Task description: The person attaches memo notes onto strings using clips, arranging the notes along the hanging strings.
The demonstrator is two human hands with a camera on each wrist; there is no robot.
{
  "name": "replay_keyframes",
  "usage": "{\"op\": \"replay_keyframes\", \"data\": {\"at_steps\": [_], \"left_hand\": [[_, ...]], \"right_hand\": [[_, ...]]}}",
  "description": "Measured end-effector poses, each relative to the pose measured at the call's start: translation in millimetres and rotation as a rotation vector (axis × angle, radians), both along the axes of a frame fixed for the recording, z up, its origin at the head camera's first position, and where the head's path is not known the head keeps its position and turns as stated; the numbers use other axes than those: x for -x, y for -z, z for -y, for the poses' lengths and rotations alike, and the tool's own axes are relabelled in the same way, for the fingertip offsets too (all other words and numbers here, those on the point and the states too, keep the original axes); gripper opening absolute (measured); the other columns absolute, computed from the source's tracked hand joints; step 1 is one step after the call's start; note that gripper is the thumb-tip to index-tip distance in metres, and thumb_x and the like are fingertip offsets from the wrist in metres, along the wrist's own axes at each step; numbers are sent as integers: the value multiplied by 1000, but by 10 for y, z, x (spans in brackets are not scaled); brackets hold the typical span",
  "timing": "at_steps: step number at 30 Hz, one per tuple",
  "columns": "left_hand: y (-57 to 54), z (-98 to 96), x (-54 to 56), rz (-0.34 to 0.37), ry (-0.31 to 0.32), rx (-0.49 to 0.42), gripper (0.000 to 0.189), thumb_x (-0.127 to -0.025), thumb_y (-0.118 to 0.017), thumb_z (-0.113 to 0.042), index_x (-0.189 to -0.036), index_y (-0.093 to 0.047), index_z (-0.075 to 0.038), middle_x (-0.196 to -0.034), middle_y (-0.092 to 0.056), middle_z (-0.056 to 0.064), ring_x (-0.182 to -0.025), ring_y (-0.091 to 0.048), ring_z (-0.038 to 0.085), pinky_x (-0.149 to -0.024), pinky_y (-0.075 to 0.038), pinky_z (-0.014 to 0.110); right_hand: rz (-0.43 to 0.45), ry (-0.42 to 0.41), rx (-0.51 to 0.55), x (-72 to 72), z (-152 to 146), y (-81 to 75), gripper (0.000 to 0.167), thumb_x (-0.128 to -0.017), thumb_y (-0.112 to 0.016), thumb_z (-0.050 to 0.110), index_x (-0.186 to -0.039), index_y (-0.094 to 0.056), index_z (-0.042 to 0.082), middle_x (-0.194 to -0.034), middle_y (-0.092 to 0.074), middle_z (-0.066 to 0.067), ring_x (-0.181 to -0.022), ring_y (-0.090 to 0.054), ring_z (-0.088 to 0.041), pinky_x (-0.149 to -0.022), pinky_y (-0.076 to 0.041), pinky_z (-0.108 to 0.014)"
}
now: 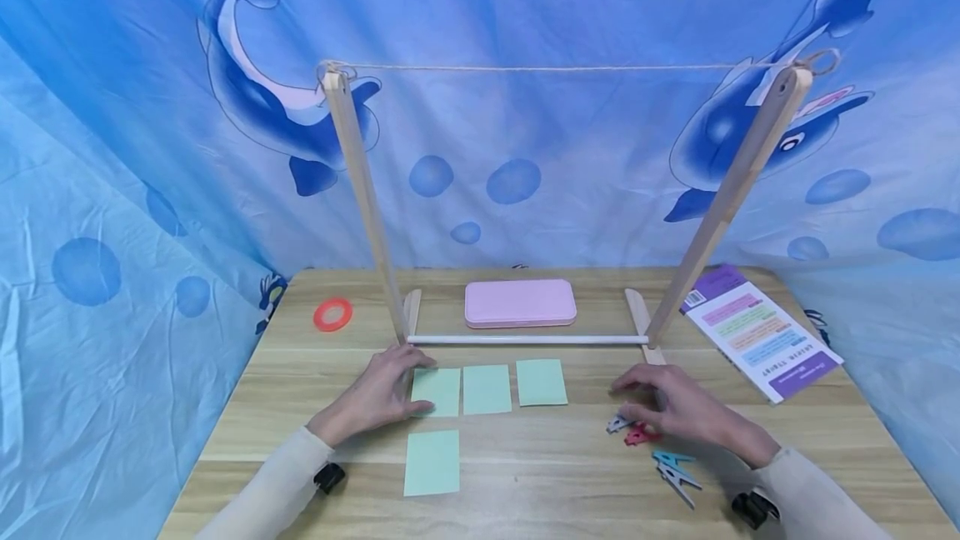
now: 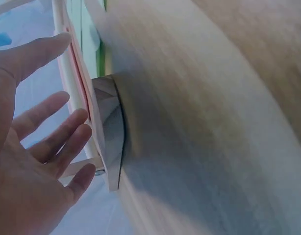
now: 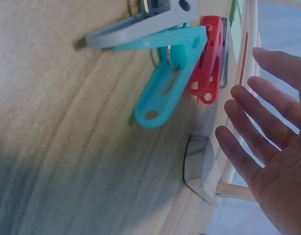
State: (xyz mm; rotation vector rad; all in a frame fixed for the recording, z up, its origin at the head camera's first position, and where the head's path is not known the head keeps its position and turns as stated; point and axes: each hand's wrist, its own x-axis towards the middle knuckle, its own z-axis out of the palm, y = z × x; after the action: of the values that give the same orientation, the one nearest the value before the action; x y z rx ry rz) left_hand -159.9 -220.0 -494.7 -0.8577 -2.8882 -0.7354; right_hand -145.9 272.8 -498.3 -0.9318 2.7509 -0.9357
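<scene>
My left hand (image 1: 378, 392) hovers at the left edge of a pale green paper square (image 1: 437, 392), thumb overlapping it in the head view. Two more such squares lie in that row, a middle one (image 1: 487, 389) and a right one (image 1: 542, 382); another square (image 1: 432, 463) lies nearer to me. Over on the right, my right hand (image 1: 678, 409) hangs with loose fingers above a red clothespin (image 1: 640, 434) and a small grey clothespin (image 1: 617, 423). Closer to me lie a teal clothespin (image 3: 160, 93) and a larger grey clothespin (image 1: 678, 482). Both palms hold nothing in the wrist views.
A wooden frame with a left post (image 1: 363, 190) and a right post (image 1: 727, 198) stands behind the squares. String (image 1: 562, 68) joins the tops, a white bar (image 1: 525, 340) the bases. Around it are a pink case (image 1: 520, 303), a red tape ring (image 1: 332, 314) and a purple-white packet (image 1: 765, 336).
</scene>
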Motion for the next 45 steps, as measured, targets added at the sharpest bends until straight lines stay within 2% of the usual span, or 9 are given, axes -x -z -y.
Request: {"op": "replay_keyframes", "data": {"at_steps": [6,10,16,23,29,32,36,40,45], "left_hand": [[32,0,12,39,2,50,67,-75,-93,-45,-129,-70,-15,-125,-67,2,-122,-62,25,-101,-44,48],[56,1,19,34,9,66,69,-73,-94,-46,-130,-71,-16,-124,-67,0,-121,-62,24,-102,-43,49],[59,-5,25,21,4,80,72,-71,-95,-45,-131,-70,-15,-121,-66,1,-118,-61,21,-102,-44,50],[65,-13,26,41,8,76,71,-71,-95,-43,-130,-72,-12,-115,-62,2,-110,-58,19,-99,-41,46],[89,-30,41,73,12,54,71,-71,-96,-41,-131,-71,-10,-113,-60,1,-108,-55,16,-102,-40,47],[97,-38,47,74,13,38,73,-69,-96,-40,-130,-71,-10,-111,-60,1,-105,-55,16,-100,-39,47],[94,-47,52,86,11,5,71,-69,-97,-39,-128,-71,-11,-112,-60,0,-106,-57,18,-101,-38,47],[84,-55,55,91,9,-7,70,-69,-97,-39,-127,-69,-14,-120,-62,-1,-114,-59,18,-105,-39,50],[84,-67,52,91,17,4,73,-69,-96,-39,-131,-66,-14,-124,-65,0,-111,-60,18,-104,-39,50]], "right_hand": [[7,-22,-20,-6,-10,45,29,-93,-80,38,-116,-74,22,-112,-76,9,-104,-70,-9,-87,-60,-29],[-1,-22,-26,-4,-14,73,28,-93,-79,39,-116,-75,23,-112,-76,11,-105,-70,-8,-88,-61,-29],[41,-31,-28,8,-5,81,29,-94,-78,39,-116,-74,22,-112,-76,9,-104,-70,-6,-89,-61,-28],[44,-32,-28,16,10,86,26,-94,-77,37,-116,-74,23,-111,-75,10,-103,-69,-4,-88,-61,-26],[2,-33,-56,10,17,81,30,-92,-78,46,-114,-74,25,-109,-75,14,-103,-68,-4,-89,-60,-29],[12,-37,-67,9,19,71,31,-92,-77,47,-114,-75,26,-109,-74,15,-103,-68,-3,-89,-60,-28],[24,-48,-61,21,18,74,26,-94,-77,42,-113,-76,25,-107,-72,14,-97,-66,-2,-82,-58,-25],[24,-66,-56,42,20,92,15,-95,-76,37,-106,-76,27,-104,-69,14,-92,-63,-1,-76,-55,-23],[40,-75,-52,65,26,116,5,-96,-76,33,-98,-74,29,-100,-66,14,-91,-61,0,-75,-55,-23]]}}
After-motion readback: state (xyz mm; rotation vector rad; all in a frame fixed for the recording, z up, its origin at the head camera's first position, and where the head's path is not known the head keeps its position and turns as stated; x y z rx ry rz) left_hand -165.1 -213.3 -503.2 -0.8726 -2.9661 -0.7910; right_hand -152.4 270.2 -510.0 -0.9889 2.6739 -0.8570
